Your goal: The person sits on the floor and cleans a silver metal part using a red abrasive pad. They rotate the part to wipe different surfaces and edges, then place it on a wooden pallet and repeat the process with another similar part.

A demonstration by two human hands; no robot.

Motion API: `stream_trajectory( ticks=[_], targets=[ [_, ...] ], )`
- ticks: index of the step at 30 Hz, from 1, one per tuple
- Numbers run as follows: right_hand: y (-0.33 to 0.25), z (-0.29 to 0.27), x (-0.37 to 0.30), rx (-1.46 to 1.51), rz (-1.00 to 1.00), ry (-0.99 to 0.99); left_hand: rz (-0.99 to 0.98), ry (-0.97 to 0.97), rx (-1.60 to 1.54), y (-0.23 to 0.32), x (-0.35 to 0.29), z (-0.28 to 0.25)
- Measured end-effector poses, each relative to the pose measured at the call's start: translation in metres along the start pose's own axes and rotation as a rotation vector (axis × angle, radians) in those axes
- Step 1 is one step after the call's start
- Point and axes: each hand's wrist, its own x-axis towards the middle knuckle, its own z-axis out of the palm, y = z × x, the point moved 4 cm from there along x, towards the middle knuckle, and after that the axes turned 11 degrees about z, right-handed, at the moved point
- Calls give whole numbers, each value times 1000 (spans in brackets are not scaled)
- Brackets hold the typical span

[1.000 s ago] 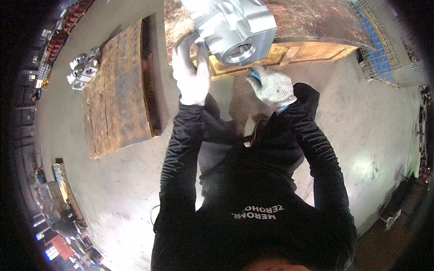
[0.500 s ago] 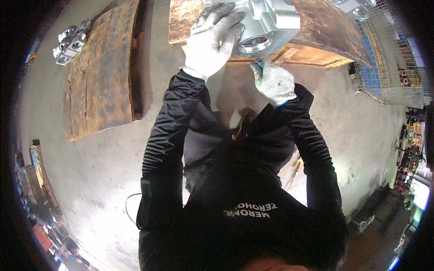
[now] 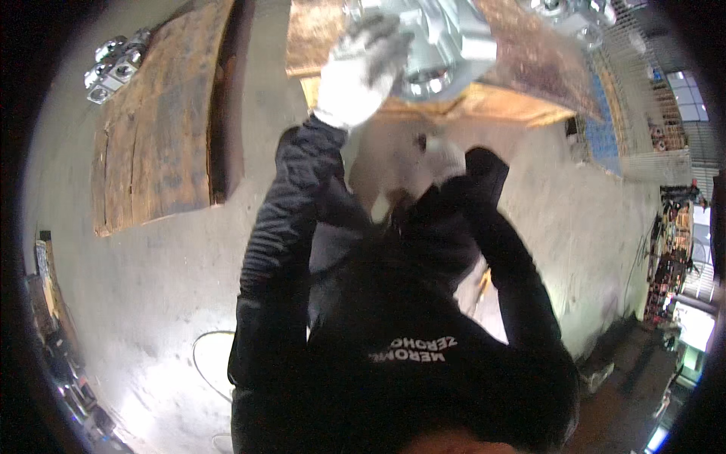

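- Two black sleeves (image 3: 276,219) reach forward from a black top (image 3: 423,318) with pale lettering on it.
- Right hand (image 3: 445,160), in a pale glove, is blurred, held in front of the body, short of the desk and apart from the casting. A small dark tip (image 3: 421,141) shows by its fingers; whether it is grasping this I cannot tell.
- Left hand (image 3: 361,72), in a white glove with greyish fingers, lies on the casting's left side, fingers extended, not clenched.
- Silver casting (image 3: 454,41) sits on the desk near its front edge, a round bore facing the person.
- Wooden desk (image 3: 529,57) has a stained top and lighter front panel.
- Dark cord (image 3: 198,356) curves over the grey floor (image 3: 181,280), left of the person.
- Second desk (image 3: 162,129), also wooden, stands to the left, with silver parts (image 3: 117,66) at its outer edge.
- More metal parts (image 3: 582,19) are at upper right, near a wire cage (image 3: 635,113).
- Cluttered shelving (image 3: 669,257) lies beyond, at far right.
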Motion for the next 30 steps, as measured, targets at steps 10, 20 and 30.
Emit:
stream_trajectory(
  ticks=[10,20,30],
  targets=[
    [-17,5,-8,1744,931,-330,-98,17,-51,7,-1,1],
    [-44,-1,-6,2363,763,-260,-130,35,-111,12,1,-1],
    [-28,-20,-28,2015,1007,-382,-139,29,-146,16,6,6]
  ],
)
